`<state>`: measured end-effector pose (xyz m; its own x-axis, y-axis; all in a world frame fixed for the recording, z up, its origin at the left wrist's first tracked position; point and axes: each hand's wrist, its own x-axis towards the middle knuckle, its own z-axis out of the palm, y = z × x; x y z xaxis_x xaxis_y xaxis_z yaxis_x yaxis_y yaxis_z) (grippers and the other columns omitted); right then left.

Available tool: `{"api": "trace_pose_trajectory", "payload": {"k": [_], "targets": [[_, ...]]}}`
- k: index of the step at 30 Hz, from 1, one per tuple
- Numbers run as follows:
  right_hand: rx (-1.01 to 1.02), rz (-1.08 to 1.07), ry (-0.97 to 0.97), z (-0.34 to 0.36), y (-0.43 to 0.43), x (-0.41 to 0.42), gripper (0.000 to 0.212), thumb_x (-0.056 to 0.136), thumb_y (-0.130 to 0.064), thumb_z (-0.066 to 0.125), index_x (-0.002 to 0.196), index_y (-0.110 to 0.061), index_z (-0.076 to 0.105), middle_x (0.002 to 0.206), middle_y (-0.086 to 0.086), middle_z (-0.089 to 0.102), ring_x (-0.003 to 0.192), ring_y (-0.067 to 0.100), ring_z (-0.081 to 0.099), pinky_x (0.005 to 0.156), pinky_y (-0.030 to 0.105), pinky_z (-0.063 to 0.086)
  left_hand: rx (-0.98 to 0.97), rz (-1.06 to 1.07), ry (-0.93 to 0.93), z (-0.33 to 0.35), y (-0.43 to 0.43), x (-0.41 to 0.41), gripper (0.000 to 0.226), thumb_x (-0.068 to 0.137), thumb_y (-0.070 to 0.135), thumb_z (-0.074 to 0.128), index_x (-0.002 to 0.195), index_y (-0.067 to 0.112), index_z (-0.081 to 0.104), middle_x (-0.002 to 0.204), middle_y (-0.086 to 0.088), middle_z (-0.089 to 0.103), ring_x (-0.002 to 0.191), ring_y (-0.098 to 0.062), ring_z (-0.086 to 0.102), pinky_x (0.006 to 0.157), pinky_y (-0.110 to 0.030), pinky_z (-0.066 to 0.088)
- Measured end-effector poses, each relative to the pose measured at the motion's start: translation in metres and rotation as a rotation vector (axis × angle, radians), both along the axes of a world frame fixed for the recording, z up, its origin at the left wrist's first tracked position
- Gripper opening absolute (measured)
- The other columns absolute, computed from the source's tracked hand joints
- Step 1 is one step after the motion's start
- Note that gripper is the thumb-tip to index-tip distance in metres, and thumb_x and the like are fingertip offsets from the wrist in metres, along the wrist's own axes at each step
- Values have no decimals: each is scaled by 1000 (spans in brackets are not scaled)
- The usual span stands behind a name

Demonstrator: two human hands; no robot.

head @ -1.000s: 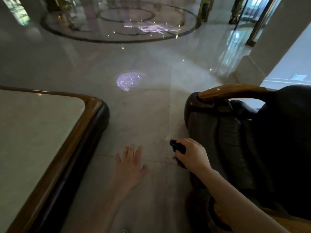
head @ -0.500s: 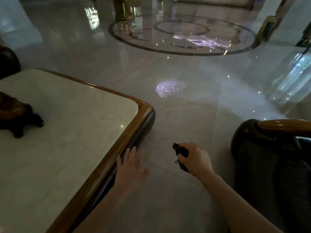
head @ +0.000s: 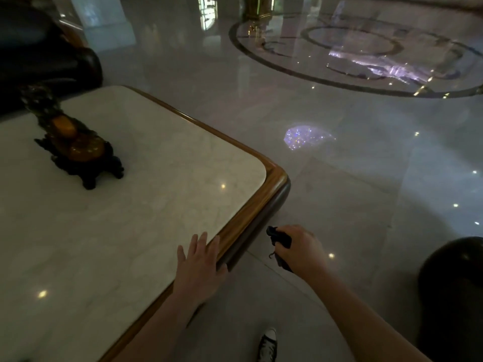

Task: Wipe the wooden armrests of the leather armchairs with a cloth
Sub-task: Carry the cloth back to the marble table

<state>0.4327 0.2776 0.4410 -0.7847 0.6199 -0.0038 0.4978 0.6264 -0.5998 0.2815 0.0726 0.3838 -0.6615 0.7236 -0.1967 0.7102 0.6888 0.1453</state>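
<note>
My right hand (head: 300, 250) is shut on a small dark cloth (head: 281, 240), held in the air above the marble floor beside the table corner. My left hand (head: 198, 265) is open with fingers spread, hovering over the wooden rim of the marble-topped table (head: 271, 184). Only a rounded dark leather part of one armchair (head: 454, 283) shows at the lower right edge; its wooden armrest is out of view. Another dark leather armchair (head: 47, 56) stands at the far left behind the table, with a strip of wooden armrest (head: 73, 35) visible.
A dark carved ornament with amber parts (head: 75, 147) stands on the table. Glossy marble floor (head: 339, 192) stretches ahead, with a round inlay pattern (head: 366, 56) far right and a white pillar base (head: 104, 22) at the back. My sneaker (head: 268, 344) shows below.
The view has swung left: the right armchair and its wooden armrest slid out of frame, and the table, ornament and far-left armchair came in. My hands keep their pose, the left now over the table edge.
</note>
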Motion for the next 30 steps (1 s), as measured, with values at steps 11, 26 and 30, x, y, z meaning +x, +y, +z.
{"api": "trace_pose_trajectory", "payload": {"k": [11,26,30], "targets": [[-18,248,-37,-51,67,-149,18,87,-26,70,105,-27,72,97,-6,67,87,15,63,69,28,46,-63,202,12,-32,22,-80,73,92,59,23,155,28,3,165,-7,1,150,-30,-3,117,-58,5],[-82,317,-262,-161,69,-282,18,94,-29,64,110,-24,71,104,-2,66,85,16,62,66,28,47,-206,260,-150,-141,25,-199,74,92,58,23,155,28,0,165,-7,-2,149,-32,-5,117,-57,2],[-111,328,-337,-223,54,-323,14,94,-29,62,101,-22,72,91,0,68,70,13,59,56,27,45,-250,234,-191,-204,20,-237,74,92,57,25,155,26,1,164,-8,0,149,-33,-2,117,-59,5]]}}
